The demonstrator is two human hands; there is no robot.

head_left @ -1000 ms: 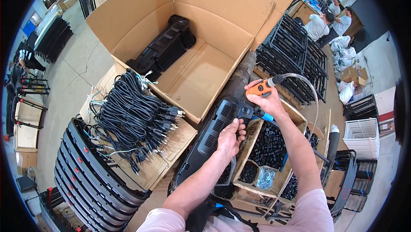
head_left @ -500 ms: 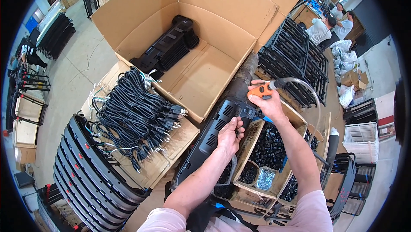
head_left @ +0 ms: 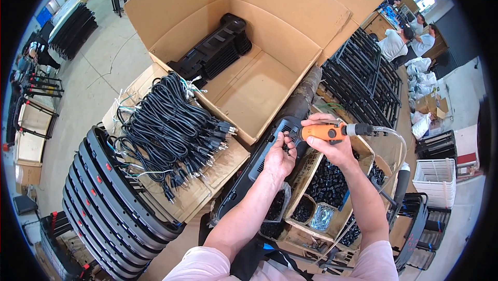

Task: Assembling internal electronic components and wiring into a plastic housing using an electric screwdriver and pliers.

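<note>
My right hand [head_left: 337,149] grips an orange air screwdriver [head_left: 321,132] with a clear hose [head_left: 398,135] trailing from its back end. The tool's front end points left, toward my left fingers. My left hand [head_left: 279,163] is closed in a pinch over a long black plastic housing [head_left: 234,192]; anything small between the fingertips is too hidden to name. The housing slants in front of me, its far end near the screwdriver. My hands cover part of it. Just right, a wooden box [head_left: 294,209] holds many small black parts [head_left: 328,183] and a clear bag [head_left: 322,216].
An open cardboard box [head_left: 249,92] with black plastic housings [head_left: 212,47] inside stands beyond. Left are bundled black power cords [head_left: 168,125] on cardboard [head_left: 220,177] and stacked curved black panels [head_left: 109,198]. Black metal frames [head_left: 363,84] lie right; people work farther back.
My right hand has swung the screwdriver from tilted to nearly level, its front end now close to my left fingers. The housing has tilted. The whole view has shifted slightly.
</note>
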